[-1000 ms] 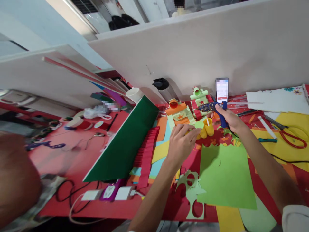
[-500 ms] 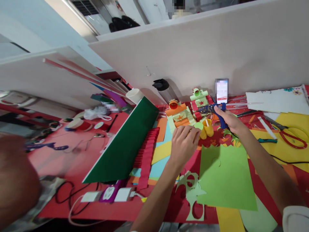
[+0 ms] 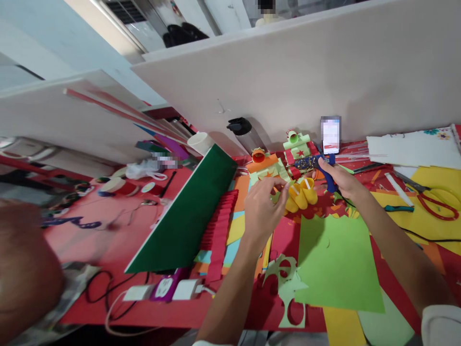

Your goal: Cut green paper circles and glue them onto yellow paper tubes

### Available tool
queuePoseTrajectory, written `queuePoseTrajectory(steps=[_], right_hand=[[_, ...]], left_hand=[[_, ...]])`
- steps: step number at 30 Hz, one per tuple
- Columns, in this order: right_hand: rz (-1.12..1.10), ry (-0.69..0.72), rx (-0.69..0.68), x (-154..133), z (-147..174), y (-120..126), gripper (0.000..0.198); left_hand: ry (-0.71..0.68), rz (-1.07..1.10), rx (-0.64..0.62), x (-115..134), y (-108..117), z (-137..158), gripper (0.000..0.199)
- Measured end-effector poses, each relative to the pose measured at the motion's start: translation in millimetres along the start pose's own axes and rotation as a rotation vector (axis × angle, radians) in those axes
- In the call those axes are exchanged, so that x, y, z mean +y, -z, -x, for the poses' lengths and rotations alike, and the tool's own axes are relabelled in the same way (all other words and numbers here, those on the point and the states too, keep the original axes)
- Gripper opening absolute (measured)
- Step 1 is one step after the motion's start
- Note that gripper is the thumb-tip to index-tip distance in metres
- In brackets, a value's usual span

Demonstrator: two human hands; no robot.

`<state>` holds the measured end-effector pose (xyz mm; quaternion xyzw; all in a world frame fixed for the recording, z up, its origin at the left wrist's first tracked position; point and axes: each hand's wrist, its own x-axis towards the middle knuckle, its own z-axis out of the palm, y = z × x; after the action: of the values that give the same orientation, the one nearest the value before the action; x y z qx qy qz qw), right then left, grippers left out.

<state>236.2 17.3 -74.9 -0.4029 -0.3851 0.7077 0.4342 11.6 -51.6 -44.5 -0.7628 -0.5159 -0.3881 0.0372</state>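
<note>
In the head view my right hand (image 3: 338,178) grips a blue glue gun (image 3: 306,163), its dark speckled front end pointing left. My left hand (image 3: 264,204) has thumb and fingers curled together around what looks like a small light green paper piece (image 3: 275,196), mostly hidden by the fingers. Just right of those fingers stand small rolled yellow paper cups (image 3: 309,191), with white bits inside. Behind the left hand lies an orange and pale green paper figure (image 3: 266,163) with a star. A similar green and red paper figure (image 3: 300,150) sits behind the gun's front end.
A green board (image 3: 187,216) leans at left near a bottle (image 3: 247,133). A green paper sheet (image 3: 338,264) and a cut-out scrap (image 3: 286,283) lie in front. Scissors (image 3: 432,194) and a phone (image 3: 330,134) are at right. Another person's blurred arm (image 3: 25,269) shows far left.
My left hand has moved left and slightly down, with the green piece apparently carried along, uncovering more of the yellow cups. The right hand and glue gun have shifted slightly left.
</note>
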Motion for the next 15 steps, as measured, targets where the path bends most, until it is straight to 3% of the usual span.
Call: queuePoseTrajectory(steps=[7,10,15], right_hand=[[-0.029,0.025,-0.018,-1.0,1.1,-1.1,0.031],[-0.029,0.007,0.003,-1.2,1.7,-1.5,0.03],[-0.014,-0.029,0.042,-2.0,1.5,-1.3,0.032]], left_hand=[[-0.201,-0.172,0.125,0.1,-8.5,3.6,0.012],[-0.272,-0.238,0.079,0.6,-10.5,9.8,0.013],[-0.222,-0.201,-0.028,1.4,-10.7,19.1,0.014]])
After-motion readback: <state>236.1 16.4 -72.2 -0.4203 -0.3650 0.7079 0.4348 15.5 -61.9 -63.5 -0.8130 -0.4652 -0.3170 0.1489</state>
